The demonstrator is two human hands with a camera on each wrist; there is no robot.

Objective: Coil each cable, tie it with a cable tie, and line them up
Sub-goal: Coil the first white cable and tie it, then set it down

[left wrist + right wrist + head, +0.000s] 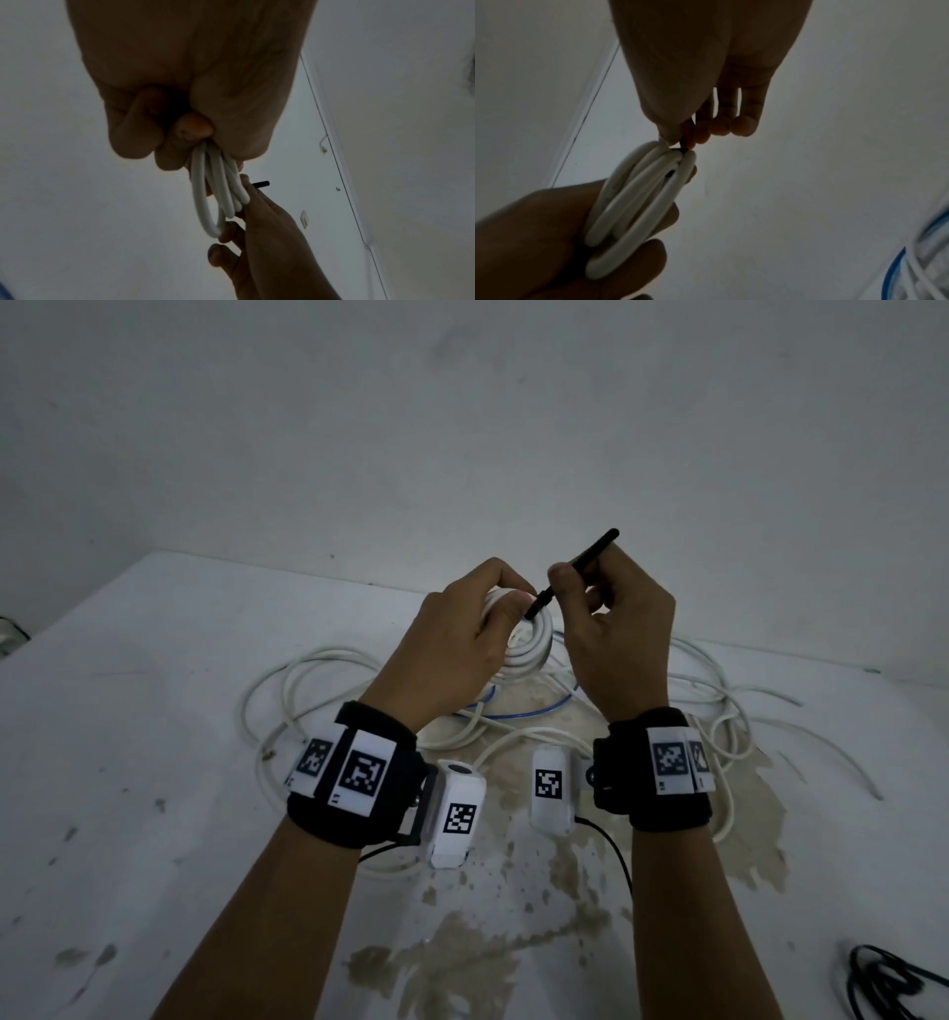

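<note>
Forearms (287, 891) reach over desk (154, 711). Left hand (452, 639) grips white coil (529, 649), lifted above loose cables (318, 670). Right hand (616, 629) pinches black tie (575, 572) against coil.

The coiled cable (529, 642) between the left fingers (506, 613) is white; the cable tie (575, 572) in the right fingers (562, 580) is black. Below them, a blue cable (539, 711) crosses the white, brown-stained counter (154, 711).

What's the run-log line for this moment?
left hand: grips coiled white cable | right hand: pinches black cable tie at coil | tie: not closed | loose cables: on table
</note>
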